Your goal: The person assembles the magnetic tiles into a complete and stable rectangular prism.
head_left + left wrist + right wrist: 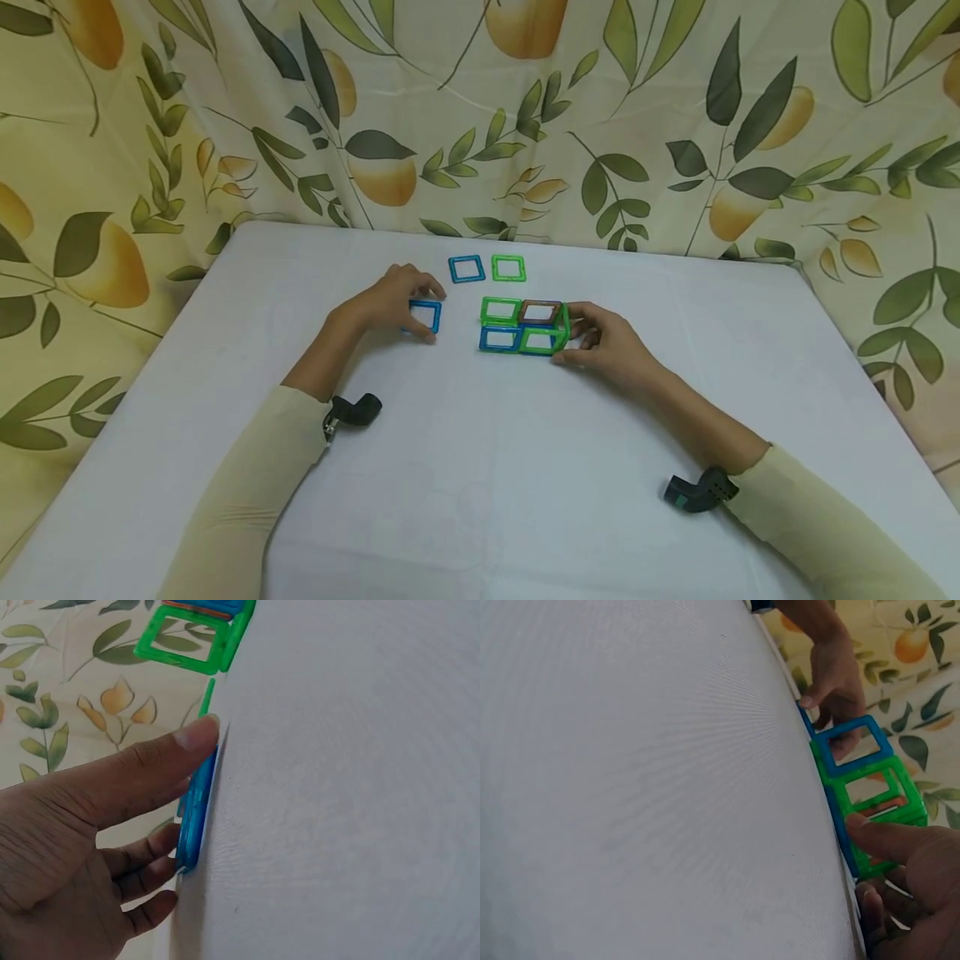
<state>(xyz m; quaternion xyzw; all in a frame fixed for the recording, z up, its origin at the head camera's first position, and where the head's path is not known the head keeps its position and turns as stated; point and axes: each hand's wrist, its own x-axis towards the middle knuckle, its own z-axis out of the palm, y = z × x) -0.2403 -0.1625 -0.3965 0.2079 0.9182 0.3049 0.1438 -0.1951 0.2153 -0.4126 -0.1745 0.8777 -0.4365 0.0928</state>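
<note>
Near the middle of the white table, my left hand (390,300) has its thumb and fingers around a blue square magnetic tile (437,317). In the left wrist view the thumb lies along the near side of the blue tile, whose edge faces the camera. My right hand (603,342) grips the right end of a box-like magnetic tile structure (501,325) with thumb and fingers. Green, blue and one brownish-orange open square frames make up this structure, with a green tile (565,325) upright at the gripped end. The right wrist view shows the right thumb pressing a green tile (840,796).
Behind the structure lie a loose blue square tile (467,269) and a green square tile (508,268), side by side. White cloth covers the table (480,467). A leaf-and-fruit patterned curtain (465,125) hangs along the back edge.
</note>
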